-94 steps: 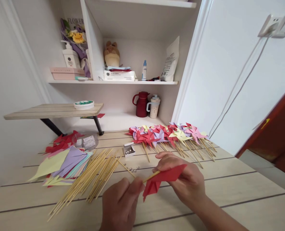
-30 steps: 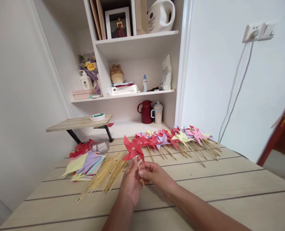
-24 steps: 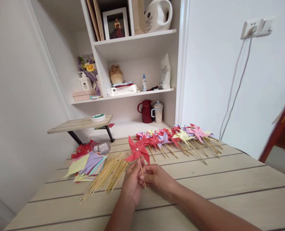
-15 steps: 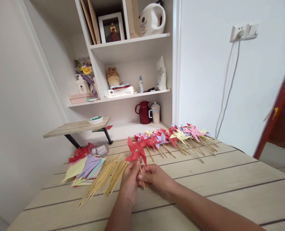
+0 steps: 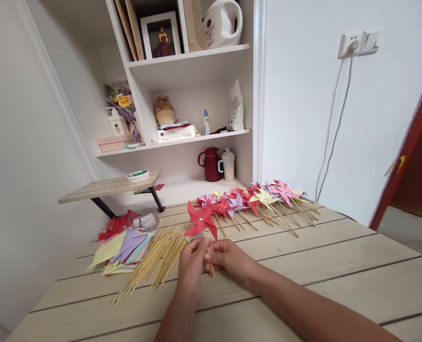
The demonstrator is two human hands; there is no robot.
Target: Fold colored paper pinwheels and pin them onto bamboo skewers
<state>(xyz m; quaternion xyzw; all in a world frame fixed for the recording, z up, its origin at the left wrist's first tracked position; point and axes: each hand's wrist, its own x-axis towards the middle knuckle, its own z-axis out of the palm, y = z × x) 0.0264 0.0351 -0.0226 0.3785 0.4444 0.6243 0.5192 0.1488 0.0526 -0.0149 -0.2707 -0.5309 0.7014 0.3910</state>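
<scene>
A red paper pinwheel (image 5: 201,220) on a thin wooden stick faces me above the table, a small pale pin at its centre. My left hand (image 5: 192,256) pinches the stick just below the paper blades. Close against it, my right hand (image 5: 225,256) is closed on the same stick a little lower, and the stick's end pokes out beneath the fingers. To the left lie loose wooden sticks (image 5: 145,266) in a spread bundle. Beyond them is a stack of coloured paper sheets (image 5: 125,251) in yellow, purple and blue.
Finished pinwheels (image 5: 264,198) lie in a row at the table's back. Red paper pieces (image 5: 115,227) and a clear container (image 5: 146,221) sit by a small raised stand (image 5: 107,186). A dark red jug (image 5: 211,165) and a cup (image 5: 228,165) stand in the shelf.
The camera view has shifted slightly. The pinwheel has turned a little in my hands, and both hands have drawn closer together on the stick.
</scene>
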